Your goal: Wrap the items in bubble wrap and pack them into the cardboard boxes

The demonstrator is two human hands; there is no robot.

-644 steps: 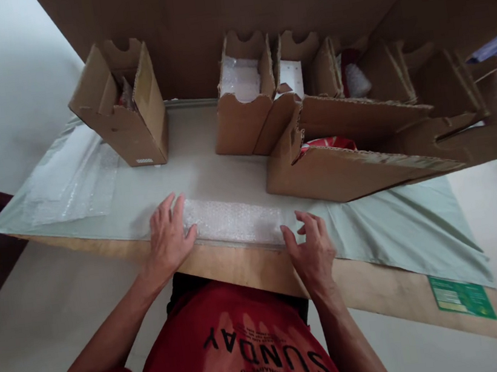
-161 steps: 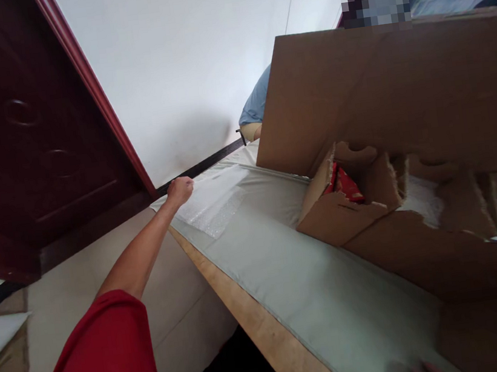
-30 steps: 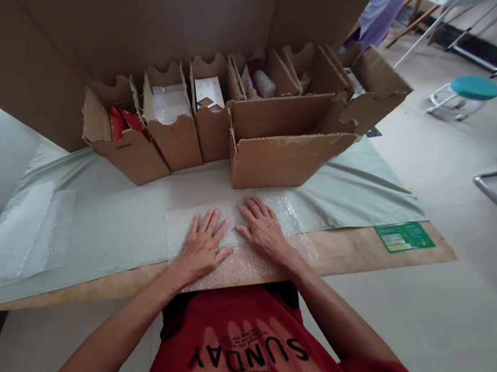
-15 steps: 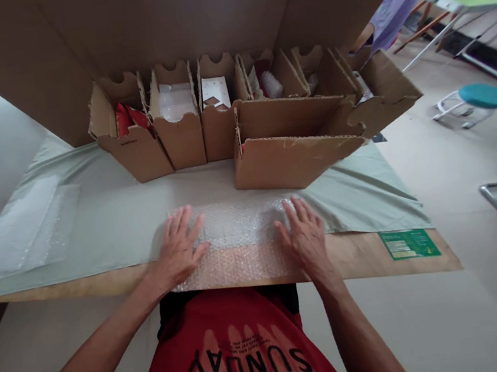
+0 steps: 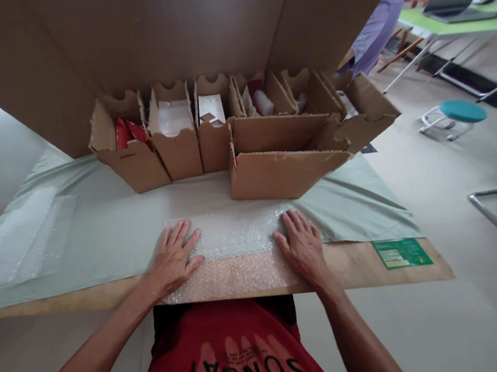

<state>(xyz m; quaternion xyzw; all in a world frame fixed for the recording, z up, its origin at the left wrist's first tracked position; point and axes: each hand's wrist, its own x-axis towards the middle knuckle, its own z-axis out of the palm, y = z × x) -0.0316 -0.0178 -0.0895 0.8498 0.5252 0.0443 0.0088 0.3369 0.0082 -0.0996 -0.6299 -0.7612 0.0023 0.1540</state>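
A sheet of clear bubble wrap lies flat across the table's front edge, partly over the green cloth and partly over bare wood. My left hand rests on its left side with the fingers spread. On the right side of the sheet my right hand lies with its palm down and fingers stretched out. Neither hand grips anything. More bubble wrap pieces lie at the left end of the cloth.
Behind the sheet stands a row of cardboard bins holding red packets, a white box and wrapped items. One long cardboard bin sits in front of them. A tall cardboard panel rises behind. A person in a purple sleeve is at the right, near a blue stool.
The whole view has shifted, so the bins and table appear lower and slightly further left. Both hands stay flat on the bubble wrap in nearly the same places.
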